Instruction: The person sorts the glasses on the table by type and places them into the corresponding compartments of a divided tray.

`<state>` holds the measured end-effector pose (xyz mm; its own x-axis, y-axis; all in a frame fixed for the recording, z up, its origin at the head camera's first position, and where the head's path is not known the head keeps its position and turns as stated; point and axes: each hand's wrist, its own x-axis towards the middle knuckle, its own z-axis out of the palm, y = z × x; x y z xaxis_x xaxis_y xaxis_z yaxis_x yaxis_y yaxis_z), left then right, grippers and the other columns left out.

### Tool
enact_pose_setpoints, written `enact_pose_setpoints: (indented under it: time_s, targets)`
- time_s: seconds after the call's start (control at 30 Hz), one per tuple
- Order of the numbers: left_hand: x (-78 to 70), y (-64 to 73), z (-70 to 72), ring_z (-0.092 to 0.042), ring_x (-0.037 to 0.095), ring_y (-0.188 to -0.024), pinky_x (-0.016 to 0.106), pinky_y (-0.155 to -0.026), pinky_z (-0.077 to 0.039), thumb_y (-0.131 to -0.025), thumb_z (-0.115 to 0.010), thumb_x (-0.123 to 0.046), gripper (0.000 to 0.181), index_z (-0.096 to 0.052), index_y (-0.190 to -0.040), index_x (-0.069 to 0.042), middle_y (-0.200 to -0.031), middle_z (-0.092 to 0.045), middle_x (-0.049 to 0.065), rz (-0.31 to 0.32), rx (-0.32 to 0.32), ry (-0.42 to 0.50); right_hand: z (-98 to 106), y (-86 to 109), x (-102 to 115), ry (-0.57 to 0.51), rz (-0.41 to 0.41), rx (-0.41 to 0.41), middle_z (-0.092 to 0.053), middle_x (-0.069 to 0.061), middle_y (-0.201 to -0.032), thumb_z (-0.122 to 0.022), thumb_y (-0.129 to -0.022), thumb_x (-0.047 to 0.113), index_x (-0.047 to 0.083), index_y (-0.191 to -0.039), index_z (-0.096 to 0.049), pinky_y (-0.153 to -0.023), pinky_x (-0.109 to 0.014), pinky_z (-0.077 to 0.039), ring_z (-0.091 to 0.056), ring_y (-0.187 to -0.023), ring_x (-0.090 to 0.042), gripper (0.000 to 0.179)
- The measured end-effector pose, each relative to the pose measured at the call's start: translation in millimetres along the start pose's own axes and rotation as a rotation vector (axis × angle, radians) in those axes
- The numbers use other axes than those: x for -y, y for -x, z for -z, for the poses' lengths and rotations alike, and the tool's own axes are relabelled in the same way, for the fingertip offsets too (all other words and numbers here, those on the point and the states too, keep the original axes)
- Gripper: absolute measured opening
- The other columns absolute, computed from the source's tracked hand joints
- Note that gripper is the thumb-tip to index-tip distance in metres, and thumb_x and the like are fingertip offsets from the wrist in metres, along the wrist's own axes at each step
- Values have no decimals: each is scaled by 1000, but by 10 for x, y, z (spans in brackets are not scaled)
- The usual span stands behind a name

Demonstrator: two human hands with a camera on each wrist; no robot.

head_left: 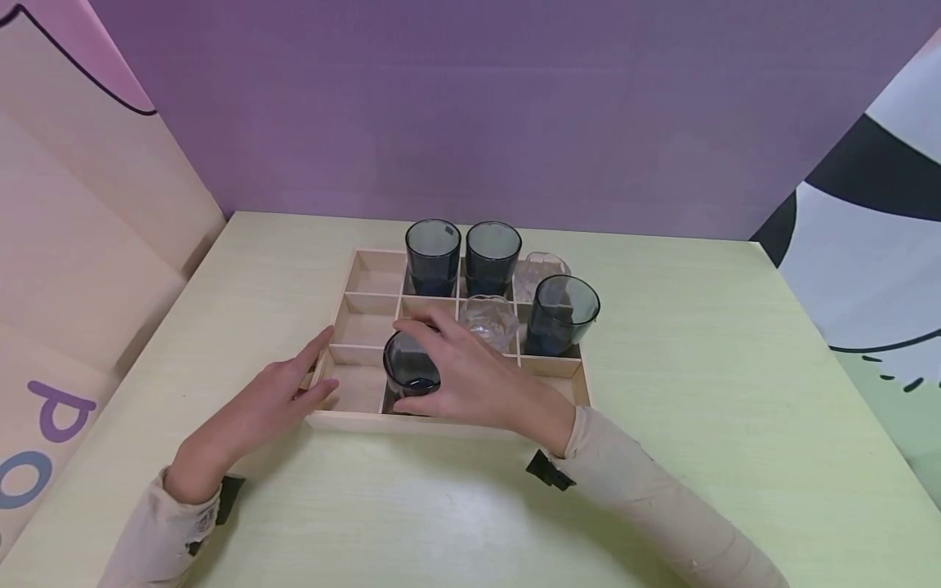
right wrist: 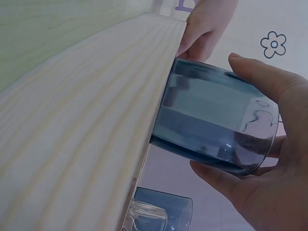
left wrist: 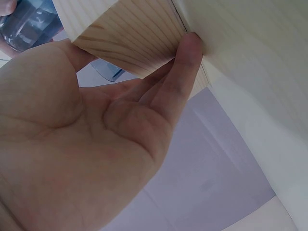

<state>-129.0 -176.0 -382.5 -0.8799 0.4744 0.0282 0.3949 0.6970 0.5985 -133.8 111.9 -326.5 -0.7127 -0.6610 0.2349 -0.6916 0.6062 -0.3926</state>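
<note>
My right hand grips a dark tinted glass by its upper part, thumb on the near side and fingers round the far side. This glass stands in the front row of a wooden divided tray, in the second compartment from the left; its base sits below the tray's rim in the right wrist view. At the tray's front left corner, my left hand holds the side wall, thumb over the inside and fingers along the outside. In the left wrist view, those fingertips touch the outer wood close to the table.
Two dark glasses stand in the back row, and another dark glass leans in the middle row's right compartment. Clear scalloped glass cups occupy compartments in the middle and back rows. A purple wall rises behind the table.
</note>
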Motion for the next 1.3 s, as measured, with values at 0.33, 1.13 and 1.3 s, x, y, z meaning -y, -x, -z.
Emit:
enact_pose_setpoints:
  time_s: [0.33,1.13,1.3]
  targets:
    - [20,-9,-1,-53,40,-127,55,-102,-42,-104,-52,-30,72,-13,-160,-4,-146,-46,28,22,11,13,-40,11,13,34,11,0,-43,-5,-141,-81,-80,48,10,-149,-44,-98,-33,-49,-51,-122,-17,87]
    - [101,15,35,-54,36,-128,53,-101,-43,-105,-50,-34,69,-17,-159,-5,-151,-43,22,35,-2,54,619,735,-373,149,100,-372,-53,-13,-137,-80,-85,20,2,-135,-58,-101,-34,-45,-53,-124,-26,57]
    - [67,-17,84,-57,38,-123,56,-99,-44,-105,-50,-35,64,-28,-156,-2,-145,-50,22,58,-66,-46,765,944,-584,151,105,-539,-62,-15,-125,-66,-95,25,-1,-122,-66,-103,-19,-39,-59,-115,-29,37]
